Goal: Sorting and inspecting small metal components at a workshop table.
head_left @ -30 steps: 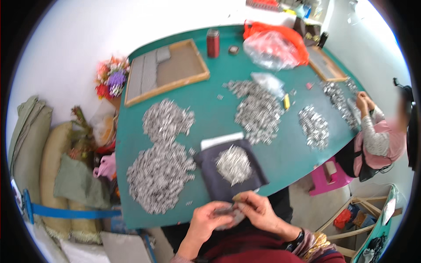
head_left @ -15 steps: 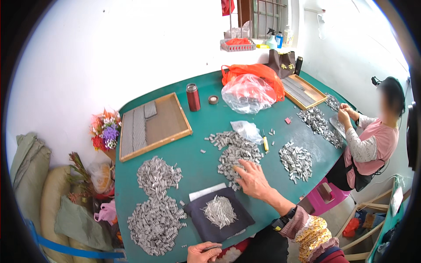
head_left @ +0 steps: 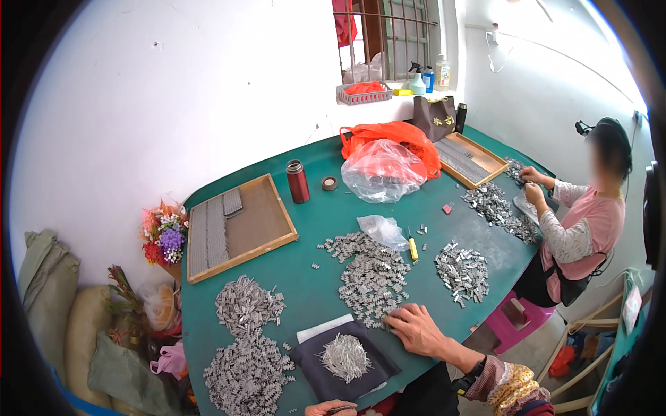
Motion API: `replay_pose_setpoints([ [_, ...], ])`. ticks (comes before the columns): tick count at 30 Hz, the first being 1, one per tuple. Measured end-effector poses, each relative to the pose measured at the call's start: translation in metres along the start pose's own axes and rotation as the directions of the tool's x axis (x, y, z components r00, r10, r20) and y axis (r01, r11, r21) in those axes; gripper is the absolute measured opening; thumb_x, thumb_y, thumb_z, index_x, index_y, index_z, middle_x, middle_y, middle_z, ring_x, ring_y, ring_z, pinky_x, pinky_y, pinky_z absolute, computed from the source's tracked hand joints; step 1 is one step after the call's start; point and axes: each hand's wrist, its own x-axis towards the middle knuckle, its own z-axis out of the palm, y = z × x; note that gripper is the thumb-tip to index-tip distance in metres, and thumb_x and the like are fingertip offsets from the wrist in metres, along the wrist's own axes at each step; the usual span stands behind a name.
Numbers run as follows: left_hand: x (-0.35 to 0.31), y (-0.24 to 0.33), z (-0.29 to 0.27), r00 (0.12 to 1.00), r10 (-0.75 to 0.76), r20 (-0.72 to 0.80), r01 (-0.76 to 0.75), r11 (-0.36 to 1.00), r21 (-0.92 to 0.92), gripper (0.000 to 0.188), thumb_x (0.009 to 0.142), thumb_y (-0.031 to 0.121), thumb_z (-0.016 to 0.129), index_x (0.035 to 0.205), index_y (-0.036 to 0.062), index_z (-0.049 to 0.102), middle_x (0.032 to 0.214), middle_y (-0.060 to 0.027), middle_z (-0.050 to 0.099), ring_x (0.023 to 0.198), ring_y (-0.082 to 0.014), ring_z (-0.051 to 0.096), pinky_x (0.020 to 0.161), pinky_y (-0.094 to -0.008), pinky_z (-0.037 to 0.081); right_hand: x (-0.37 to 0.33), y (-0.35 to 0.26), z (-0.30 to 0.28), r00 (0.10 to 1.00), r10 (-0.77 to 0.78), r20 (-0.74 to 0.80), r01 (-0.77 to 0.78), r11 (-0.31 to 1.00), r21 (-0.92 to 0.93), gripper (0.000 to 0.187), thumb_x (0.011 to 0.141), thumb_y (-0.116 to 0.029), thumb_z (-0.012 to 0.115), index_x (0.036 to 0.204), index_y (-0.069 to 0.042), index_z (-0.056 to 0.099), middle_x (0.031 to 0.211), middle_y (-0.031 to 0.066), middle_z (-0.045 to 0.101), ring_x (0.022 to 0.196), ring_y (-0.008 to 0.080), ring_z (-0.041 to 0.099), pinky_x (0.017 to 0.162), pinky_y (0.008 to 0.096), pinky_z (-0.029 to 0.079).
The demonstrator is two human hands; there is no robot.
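Observation:
My right hand [head_left: 418,331] is at the near end of a middle pile of small grey toothed metal pieces [head_left: 374,277]. Its fingers are bent down and closed together; anything in them is hidden. Cut off by the lower edge, my left hand [head_left: 331,408] is closed around a small dark piece that I cannot make out. Between the hands lies a dark cloth [head_left: 316,364], bearing a heap of thin silvery pins [head_left: 345,357]. Left of the cloth are a large pile of toothed pieces [head_left: 246,374] and a smaller heap [head_left: 248,305] behind it.
A wooden tray [head_left: 260,243] partly filled with grey rows stands at the far left, near a red flask [head_left: 297,182]. A yellow-handled tool [head_left: 413,248] lies beside clear plastic [head_left: 383,232]. Another pile [head_left: 461,272] is to the right. A co-worker [head_left: 583,222] handles pieces at the right edge.
My right hand has drawn back from the top of the middle pile to its near end, fingers now closer together. My left hand sits lower in view. The whole view has shifted slightly.

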Motion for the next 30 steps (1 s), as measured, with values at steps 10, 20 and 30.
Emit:
replay_pose_setpoints([
  [10,-0.005,0.008,-0.003,0.991,0.127,0.036,-0.132,0.979,0.156,0.009,0.082,0.003,0.064,0.079,-0.0043,0.070,0.067,-0.0048,0.061,0.051,-0.0105,0.049,0.049,-0.0265,0.035,0.101,0.023,0.007,0.985,-0.073,-0.156,0.082,0.995,0.050,0.025,0.087,-0.017,0.066,0.111,-0.010,0.068,0.125,0.0112,0.058,0.115,0.0297,0.055,0.093,0.0397,0.043],
  [20,-0.023,0.004,-0.039,0.980,0.171,-0.099,-0.152,0.973,0.172,0.009,0.082,0.003,0.068,0.086,-0.0046,0.072,0.071,-0.0041,0.060,0.053,-0.0100,0.049,0.050,-0.0260,0.036,0.212,0.049,0.084,0.995,-0.088,0.039,0.095,0.961,-0.260,0.058,0.087,-0.052,0.062,0.136,-0.021,0.057,0.150,0.0156,0.040,0.137,0.0393,0.038,0.105,0.0621,0.031],
  [30,-0.001,0.018,-0.032,0.991,0.065,-0.118,-0.042,0.981,0.190,0.011,0.081,0.003,0.070,0.087,-0.0061,0.073,0.069,-0.0043,0.059,0.054,-0.0097,0.048,0.051,-0.0263,0.036,0.149,0.056,0.034,0.972,-0.216,0.095,0.224,0.970,-0.089,0.047,0.085,-0.042,0.069,0.126,-0.019,0.062,0.130,0.0067,0.056,0.126,0.0281,0.047,0.104,0.0487,0.036],
])
